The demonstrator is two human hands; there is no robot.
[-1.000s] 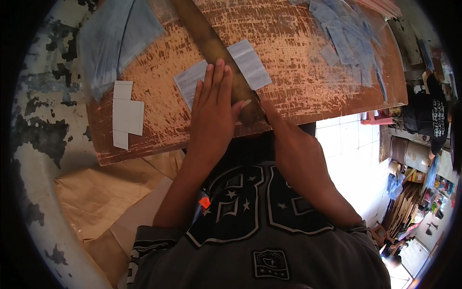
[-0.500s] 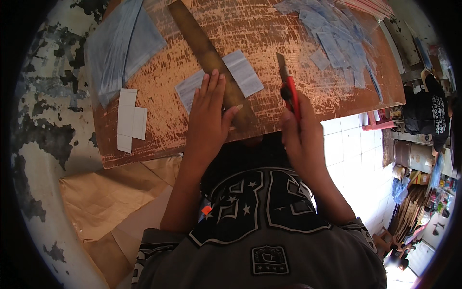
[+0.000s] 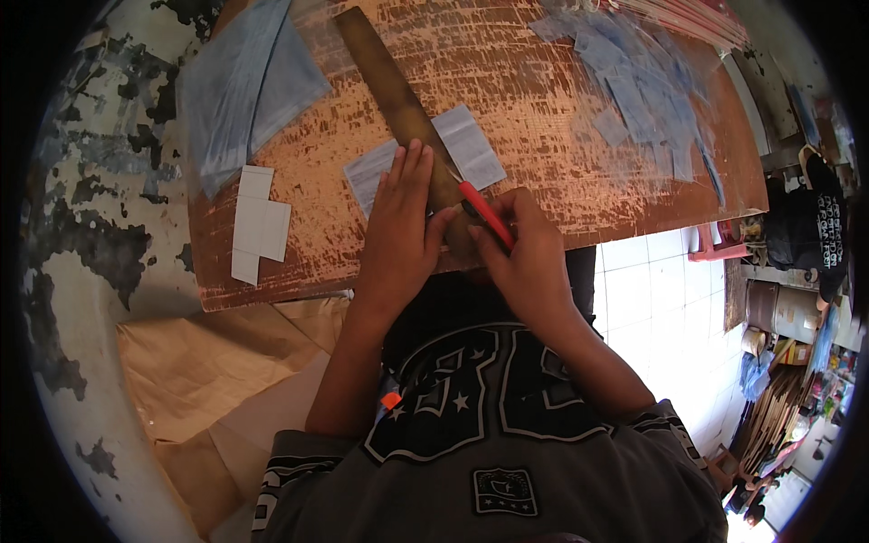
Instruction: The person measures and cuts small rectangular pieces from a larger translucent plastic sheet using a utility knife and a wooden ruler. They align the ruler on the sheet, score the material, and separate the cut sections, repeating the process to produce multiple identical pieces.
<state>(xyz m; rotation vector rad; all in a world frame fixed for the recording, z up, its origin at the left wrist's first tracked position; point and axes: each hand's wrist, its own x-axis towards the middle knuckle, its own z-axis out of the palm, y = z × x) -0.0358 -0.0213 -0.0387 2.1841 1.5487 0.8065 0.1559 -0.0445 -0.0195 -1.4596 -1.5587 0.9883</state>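
While brown strip (image 3: pixel 387 81) lies under flattened left hand (image 3: pixel 401 217), right hand (image 3: pixel 525 249) grasping red cutter (image 3: pixel 487 215)

To the left of the left hand (image 3: pixel 398 231), a white card (image 3: pixel 261 228) is laid on the desk (image 3: pixel 534 118); beyond it, bluish sheets (image 3: pixel 249 100) are stacked. Ahead and right of the right hand (image 3: pixel 525 253), bluish scraps (image 3: pixel 634 90) are heaped, with pinkish strips (image 3: pixel 699 23) bunched past them. Behind the left hand, to its left, brown paper (image 3: pixel 226 362) is spread near a peeling wall (image 3: pixel 90 235). Well right of the right hand, white tiles (image 3: pixel 647 290), a red stool (image 3: pixel 720 249) and a person (image 3: pixel 804 217) in black can be seen.
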